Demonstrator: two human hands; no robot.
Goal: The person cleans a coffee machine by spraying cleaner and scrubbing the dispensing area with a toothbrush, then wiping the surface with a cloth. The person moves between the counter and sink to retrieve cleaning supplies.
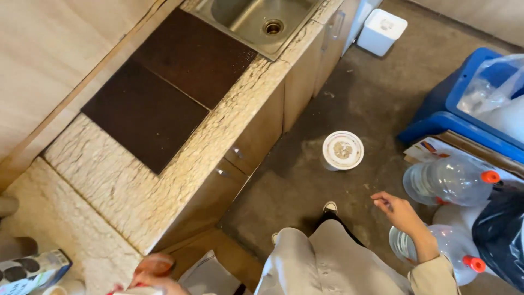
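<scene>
My left hand (154, 271) is at the bottom edge, by the front of the stone countertop (109, 180). Its fingers curl over a white object with red on it (136, 291), mostly cut off by the frame. My right hand (401, 213) hangs over the concrete floor with fingers loosely apart and nothing in it. It is just left of two large clear plastic bottles with red caps (447, 180), the nearer one (442, 246) partly behind my wrist. A round white tub (342, 150) stands on the floor ahead of that hand.
A dark two-panel cooktop (164, 87) and a steel sink (256, 22) are set in the counter, with wooden drawers (256, 136) below. A white bin (382, 30), blue crate (453, 109), black bag (502, 235) and printed carton (30, 270) are around. My shoe (329, 207) is on the floor.
</scene>
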